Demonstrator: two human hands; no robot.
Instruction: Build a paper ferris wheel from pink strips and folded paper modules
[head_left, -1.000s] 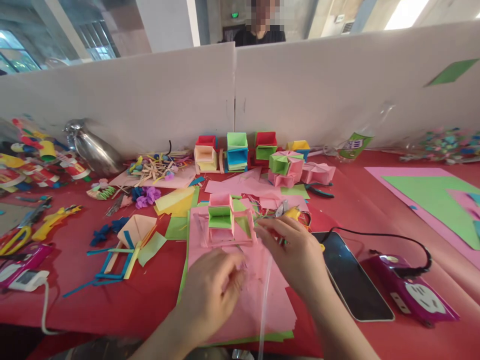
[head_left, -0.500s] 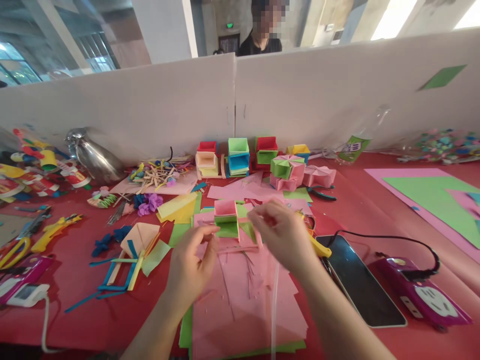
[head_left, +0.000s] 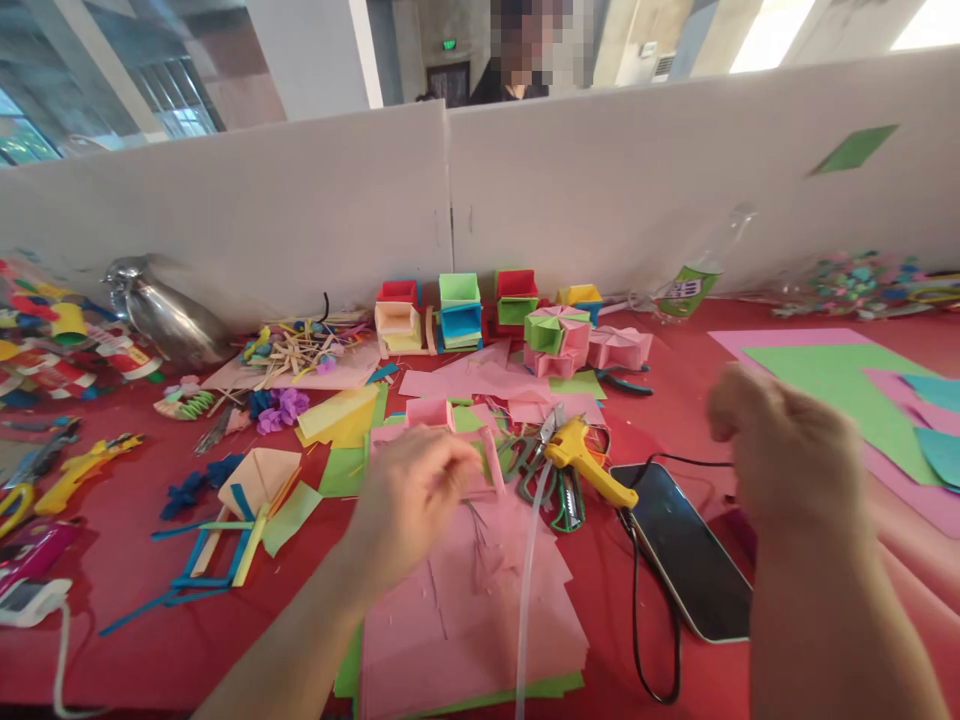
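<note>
Two hands, one glue gun, one phone.

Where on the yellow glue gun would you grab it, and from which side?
Probably by the handle of the glue gun, which slants toward the phone. Come from above right: the nozzle end lies by the scissors, and a clear glue stick sticks out toward the near edge.

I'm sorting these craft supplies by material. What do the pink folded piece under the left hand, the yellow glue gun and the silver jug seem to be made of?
Pink folded piece: matte paper, judging by its creased, thin walls. Yellow glue gun: likely moulded plastic with a smooth, slight sheen. Silver jug: apparently polished metal, given its mirror-like reflections. The left hand covers part of the piece.
</note>
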